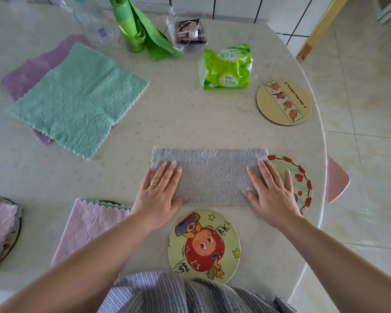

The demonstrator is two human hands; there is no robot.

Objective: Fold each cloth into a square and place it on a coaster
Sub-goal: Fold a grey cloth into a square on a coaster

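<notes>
A cartoon-face coaster lies nearest, at six o'clock. Four coasters show bare or partly bare; two more hide under folded cloths at eight and nine o'clock. One grey cloth, folded into a long strip, lies at centre, its right end overlapping the apple-rimmed coaster. The left hand and right hand press its ends flat, fingers straight, gripping nothing. One green cloth covers a purple cloth at ten o'clock. Bare tabletop lies beyond the strip.

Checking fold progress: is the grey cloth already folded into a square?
No, the grey cloth lies as a long rectangle, both hands pressing flat on its ends.
</notes>
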